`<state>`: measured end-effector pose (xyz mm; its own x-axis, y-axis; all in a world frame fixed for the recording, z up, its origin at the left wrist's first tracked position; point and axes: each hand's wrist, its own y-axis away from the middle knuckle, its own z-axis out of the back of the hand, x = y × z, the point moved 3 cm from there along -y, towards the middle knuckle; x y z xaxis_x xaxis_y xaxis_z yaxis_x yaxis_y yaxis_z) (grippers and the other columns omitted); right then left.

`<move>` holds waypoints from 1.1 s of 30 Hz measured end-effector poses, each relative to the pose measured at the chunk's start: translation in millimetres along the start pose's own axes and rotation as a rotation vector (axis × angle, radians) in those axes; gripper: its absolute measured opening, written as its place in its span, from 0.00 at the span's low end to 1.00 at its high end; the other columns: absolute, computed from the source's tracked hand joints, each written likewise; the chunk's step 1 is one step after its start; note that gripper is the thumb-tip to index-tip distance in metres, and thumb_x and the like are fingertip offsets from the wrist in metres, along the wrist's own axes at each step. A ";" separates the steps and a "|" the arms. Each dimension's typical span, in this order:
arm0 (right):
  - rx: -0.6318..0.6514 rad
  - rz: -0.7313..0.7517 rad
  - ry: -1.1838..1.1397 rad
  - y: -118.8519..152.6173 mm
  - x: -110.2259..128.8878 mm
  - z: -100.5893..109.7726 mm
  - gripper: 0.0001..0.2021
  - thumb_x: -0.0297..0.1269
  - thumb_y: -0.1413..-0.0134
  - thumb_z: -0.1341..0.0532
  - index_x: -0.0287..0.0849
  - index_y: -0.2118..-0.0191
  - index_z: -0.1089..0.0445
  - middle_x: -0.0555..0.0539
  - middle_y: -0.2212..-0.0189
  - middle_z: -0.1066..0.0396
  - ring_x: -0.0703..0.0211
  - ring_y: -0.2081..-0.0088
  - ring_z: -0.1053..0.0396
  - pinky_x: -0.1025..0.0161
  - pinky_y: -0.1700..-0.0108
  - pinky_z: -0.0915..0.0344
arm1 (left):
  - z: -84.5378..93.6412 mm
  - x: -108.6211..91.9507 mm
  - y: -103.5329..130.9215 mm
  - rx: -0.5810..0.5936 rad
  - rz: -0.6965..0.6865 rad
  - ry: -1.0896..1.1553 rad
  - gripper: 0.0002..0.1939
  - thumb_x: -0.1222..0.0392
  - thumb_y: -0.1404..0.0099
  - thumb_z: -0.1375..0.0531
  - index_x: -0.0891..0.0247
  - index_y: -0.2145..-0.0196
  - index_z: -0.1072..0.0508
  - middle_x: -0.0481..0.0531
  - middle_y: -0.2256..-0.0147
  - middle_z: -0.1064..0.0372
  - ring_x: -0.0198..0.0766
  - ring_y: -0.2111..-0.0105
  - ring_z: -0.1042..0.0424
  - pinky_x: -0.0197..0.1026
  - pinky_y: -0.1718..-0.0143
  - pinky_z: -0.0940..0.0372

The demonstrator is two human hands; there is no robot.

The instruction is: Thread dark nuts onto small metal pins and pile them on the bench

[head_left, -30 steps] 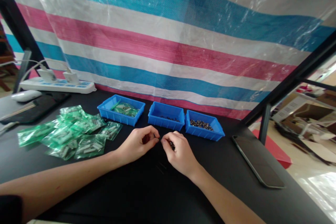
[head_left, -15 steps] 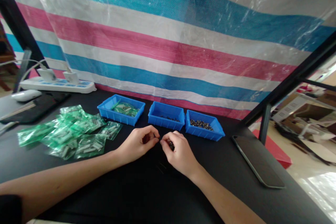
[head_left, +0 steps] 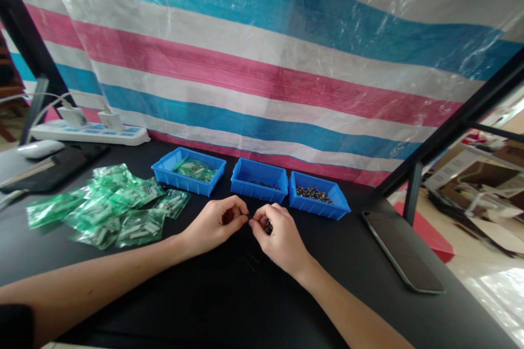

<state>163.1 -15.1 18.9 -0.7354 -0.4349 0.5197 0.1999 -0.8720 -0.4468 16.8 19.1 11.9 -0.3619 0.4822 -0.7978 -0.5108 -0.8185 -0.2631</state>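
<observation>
Both hands meet fingertip to fingertip above the black table. My left hand (head_left: 216, 224) is closed in a pinch, on a tiny dark piece too small to name. Closed as well, my right hand (head_left: 281, 237) has small dark metal parts (head_left: 268, 227) showing inside its curled fingers. Just beyond the hands stand three blue trays: the left tray (head_left: 184, 180) holds green bags, the middle tray (head_left: 256, 191) a few small dark parts, and the right tray (head_left: 317, 208) a heap of small metal parts. Thin marks or pins (head_left: 250, 263) show faintly below the hands.
Green plastic bags (head_left: 108, 196) with metal pieces are piled at the left. Behind them are a white power strip (head_left: 92, 133), a mouse (head_left: 41, 148) and a dark tablet-like slab (head_left: 55, 170). A phone (head_left: 401, 251) lies at the right. Striped sheeting (head_left: 262, 76) hangs behind.
The right fingertips have shifted very slightly toward the left ones. Slightly more of the metal parts shows inside the right hand. The trays and bags stay put.
</observation>
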 end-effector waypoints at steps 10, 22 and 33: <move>0.028 0.005 -0.003 0.4 0.5 0.4 0.04 0.30 0.49 0.43 0.42 0.73 0.35 0.51 0.77 0.34 0.61 0.71 0.37 0.63 0.65 0.42 | 0.1 0.0 -0.6 -0.011 -0.001 0.005 0.06 0.61 0.41 0.46 0.66 0.69 0.33 0.43 0.80 0.42 0.29 0.80 0.43 0.31 0.79 0.48; 0.079 0.054 -0.010 -0.1 1.3 -1.5 0.07 0.27 0.46 0.46 0.41 0.73 0.34 0.50 0.75 0.33 0.61 0.70 0.37 0.63 0.65 0.43 | -0.6 2.4 0.7 -0.014 -0.013 -0.007 0.06 0.60 0.41 0.46 0.65 0.69 0.33 0.43 0.80 0.41 0.29 0.79 0.42 0.31 0.78 0.48; 0.046 0.014 0.000 -0.1 0.9 -0.5 0.05 0.28 0.50 0.42 0.41 0.74 0.35 0.51 0.77 0.36 0.61 0.70 0.37 0.63 0.66 0.41 | -0.7 1.7 -0.2 -0.001 -0.002 0.003 0.05 0.61 0.41 0.46 0.65 0.69 0.33 0.42 0.81 0.42 0.29 0.80 0.43 0.31 0.78 0.48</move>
<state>162.1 -15.3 19.1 -0.7320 -0.4474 0.5138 0.2401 -0.8752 -0.4200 16.8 19.8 10.2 -0.3583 0.4830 -0.7990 -0.5104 -0.8179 -0.2656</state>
